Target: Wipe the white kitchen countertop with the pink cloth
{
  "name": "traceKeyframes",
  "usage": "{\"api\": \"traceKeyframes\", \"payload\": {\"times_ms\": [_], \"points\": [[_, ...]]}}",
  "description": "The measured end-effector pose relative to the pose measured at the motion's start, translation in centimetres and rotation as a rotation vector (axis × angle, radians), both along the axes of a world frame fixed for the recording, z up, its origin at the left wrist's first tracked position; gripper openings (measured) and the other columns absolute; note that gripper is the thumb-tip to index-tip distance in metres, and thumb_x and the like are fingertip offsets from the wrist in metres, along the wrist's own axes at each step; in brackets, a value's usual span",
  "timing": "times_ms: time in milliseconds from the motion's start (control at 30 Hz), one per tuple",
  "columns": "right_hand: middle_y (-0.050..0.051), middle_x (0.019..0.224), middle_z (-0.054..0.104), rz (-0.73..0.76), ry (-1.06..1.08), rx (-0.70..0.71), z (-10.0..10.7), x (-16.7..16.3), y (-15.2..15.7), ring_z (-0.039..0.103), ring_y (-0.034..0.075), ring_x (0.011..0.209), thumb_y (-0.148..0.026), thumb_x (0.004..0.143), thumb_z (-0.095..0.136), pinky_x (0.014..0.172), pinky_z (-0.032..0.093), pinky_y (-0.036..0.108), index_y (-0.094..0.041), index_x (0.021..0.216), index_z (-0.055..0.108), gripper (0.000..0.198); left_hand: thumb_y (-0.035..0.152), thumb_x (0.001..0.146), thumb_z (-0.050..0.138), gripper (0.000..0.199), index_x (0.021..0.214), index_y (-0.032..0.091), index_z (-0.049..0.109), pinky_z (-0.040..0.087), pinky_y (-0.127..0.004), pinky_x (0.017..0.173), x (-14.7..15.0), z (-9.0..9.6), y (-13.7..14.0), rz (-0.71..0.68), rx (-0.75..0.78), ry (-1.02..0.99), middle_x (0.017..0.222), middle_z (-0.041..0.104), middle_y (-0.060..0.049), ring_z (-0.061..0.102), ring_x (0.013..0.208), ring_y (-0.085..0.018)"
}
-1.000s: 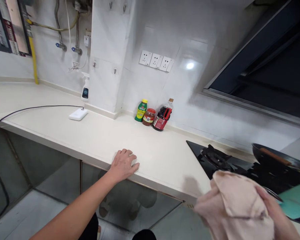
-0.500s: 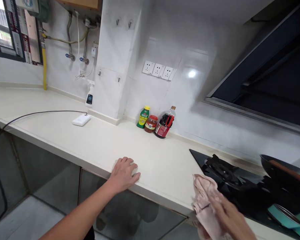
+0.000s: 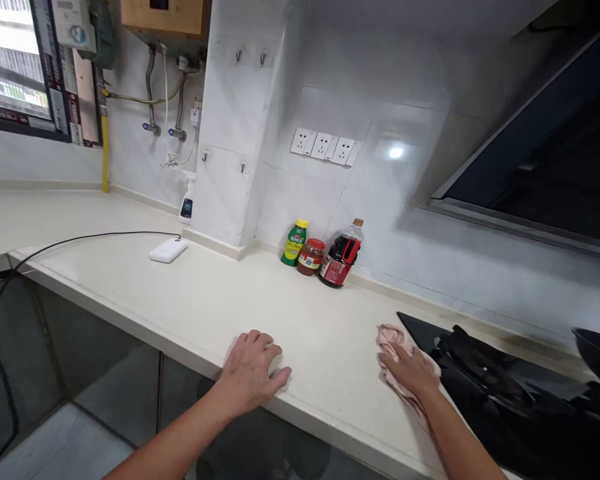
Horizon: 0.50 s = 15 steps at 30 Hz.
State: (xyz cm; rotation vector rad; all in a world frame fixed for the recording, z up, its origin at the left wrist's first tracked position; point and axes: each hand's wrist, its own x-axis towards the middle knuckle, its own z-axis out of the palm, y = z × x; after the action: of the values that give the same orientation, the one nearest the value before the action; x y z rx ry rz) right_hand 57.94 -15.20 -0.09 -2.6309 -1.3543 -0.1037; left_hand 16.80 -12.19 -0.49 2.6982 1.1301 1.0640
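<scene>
A crumpled pink cloth [image 3: 391, 335] lies on the white countertop [image 3: 310, 340], just left of the black gas stove [image 3: 480, 400]. My right hand [image 3: 413, 370] presses down on the cloth, its fingers over the fabric. Near the counter's front edge rests my left hand [image 3: 253, 370], fingers spread and holding nothing. Its palm side is hidden against the surface.
Against the wall stand a green bottle with a yellow cap [image 3: 294, 243], a red-lidded jar [image 3: 311, 257] and a dark sauce bottle [image 3: 341, 257]. Farther left are a white power bank [image 3: 169, 250] with a black cable and a spray bottle [image 3: 187, 200]. A wok [image 3: 597, 353] sits at right.
My right hand has moved left and away from me with the cloth, from the counter's front edge onto its top. My left hand stays at the edge. The view has shifted slightly.
</scene>
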Motion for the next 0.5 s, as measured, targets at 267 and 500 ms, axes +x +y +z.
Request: {"api": "traceKeyframes", "payload": {"times_ms": [267, 500], "points": [[0.011, 0.164, 0.027, 0.527, 0.085, 0.004, -0.1, -15.3, 3.7, 0.014, 0.036, 0.153, -0.056, 0.096, 0.047, 0.12, 0.018, 0.059, -0.032, 0.145, 0.053, 0.054, 0.049, 0.091, 0.065, 0.048, 0.132, 0.023, 0.062, 0.043, -0.054, 0.103, 0.0, 0.5, 0.2, 0.051, 0.018, -0.039, 0.142, 0.055, -0.014, 0.05, 0.127, -0.035], [0.008, 0.161, 0.032, 0.922, 0.161, 0.083, 0.7, -23.8, -3.1, 0.021, 0.02, 0.152, -0.036, 0.099, 0.045, 0.124, 0.02, 0.04, -0.026, 0.138, 0.056, 0.042, 0.048, 0.099, 0.052, 0.046, 0.14, 0.026, 0.056, 0.037, -0.053, 0.108, -0.7, 0.2, 0.9, 0.046, -0.016, -0.043, 0.149, 0.05, -0.012, 0.042, 0.138, -0.032]]}}
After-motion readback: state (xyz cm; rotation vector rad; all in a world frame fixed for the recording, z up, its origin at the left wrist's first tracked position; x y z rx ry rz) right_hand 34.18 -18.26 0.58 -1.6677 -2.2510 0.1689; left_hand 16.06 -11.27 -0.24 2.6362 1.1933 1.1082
